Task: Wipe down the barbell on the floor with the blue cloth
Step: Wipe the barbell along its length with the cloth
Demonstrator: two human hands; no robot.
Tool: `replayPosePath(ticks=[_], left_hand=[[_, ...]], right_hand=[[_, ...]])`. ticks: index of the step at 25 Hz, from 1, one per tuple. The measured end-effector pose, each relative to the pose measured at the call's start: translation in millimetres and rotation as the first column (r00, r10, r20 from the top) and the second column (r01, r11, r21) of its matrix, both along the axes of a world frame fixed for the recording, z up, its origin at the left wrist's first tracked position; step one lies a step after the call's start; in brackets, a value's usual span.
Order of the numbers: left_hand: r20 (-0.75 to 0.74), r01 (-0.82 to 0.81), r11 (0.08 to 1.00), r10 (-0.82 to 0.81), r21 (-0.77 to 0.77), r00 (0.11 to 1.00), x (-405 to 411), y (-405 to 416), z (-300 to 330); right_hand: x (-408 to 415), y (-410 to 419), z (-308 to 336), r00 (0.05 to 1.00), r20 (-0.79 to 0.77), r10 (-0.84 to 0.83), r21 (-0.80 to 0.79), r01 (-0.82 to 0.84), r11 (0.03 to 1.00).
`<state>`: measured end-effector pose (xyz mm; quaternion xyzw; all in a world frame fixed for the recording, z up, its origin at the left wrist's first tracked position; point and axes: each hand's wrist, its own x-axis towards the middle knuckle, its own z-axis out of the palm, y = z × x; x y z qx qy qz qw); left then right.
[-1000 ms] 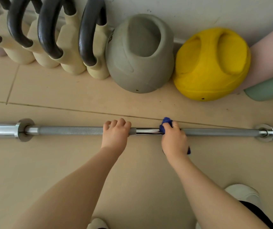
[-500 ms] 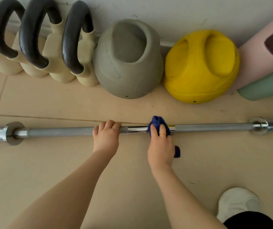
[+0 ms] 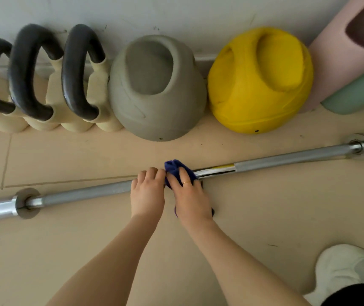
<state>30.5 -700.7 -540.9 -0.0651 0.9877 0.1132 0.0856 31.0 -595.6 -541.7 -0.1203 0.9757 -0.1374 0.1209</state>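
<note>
The bar lies on the tiled floor, running from the near left edge up to the far right edge, a collar near each end. The left hand sits over the shaft at mid-length, fingers curled over its top and gripping it. The right hand is just to its right, the two touching at the fingers. It holds the cloth bunched around the bar, fingers pressed down over it; a ring shows on one finger. A little of the cloth also shows below the palm. To the right of the cloth a polished section of bar shines, then the duller shaft runs on to the right collar.

Along the far wall stand three cream kettlebells with dark handles, a grey weight, a yellow weight, a pink roll and a green roll. A white shoe is at near right.
</note>
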Motion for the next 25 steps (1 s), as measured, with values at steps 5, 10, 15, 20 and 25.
replayPosePath(ticks=[5, 10, 15, 20, 25], left_hand=[[0.001, 0.093, 0.995, -0.093, -0.033, 0.996, -7, -5, -2], [0.042, 0.013, 1.0, -0.014, 0.012, 0.999, -22, -3, 4], [0.055, -0.009, 1.0, 0.007, 0.027, 0.998, -24, 0, 3], [0.047, -0.018, 1.0, 0.017, 0.006, 0.999, -31, 2, 2], [0.057, 0.008, 0.998, -0.004, -0.064, 0.998, -38, 0, -1]], right_hand=[[-8, 47, -10, 0.964, -0.037, -0.263, 0.085, 0.265, 0.96], [-7, 26, -6, 0.998, -0.011, -0.062, 0.053, 0.063, 0.997], [-38, 82, -8, 0.959, 0.0, -0.283, 0.053, 0.283, 0.958], [-33, 72, -11, 1.0, -0.023, -0.02, 0.036, 0.02, 0.999], [-52, 87, -17, 0.891, 0.04, -0.453, -0.075, 0.454, 0.888]])
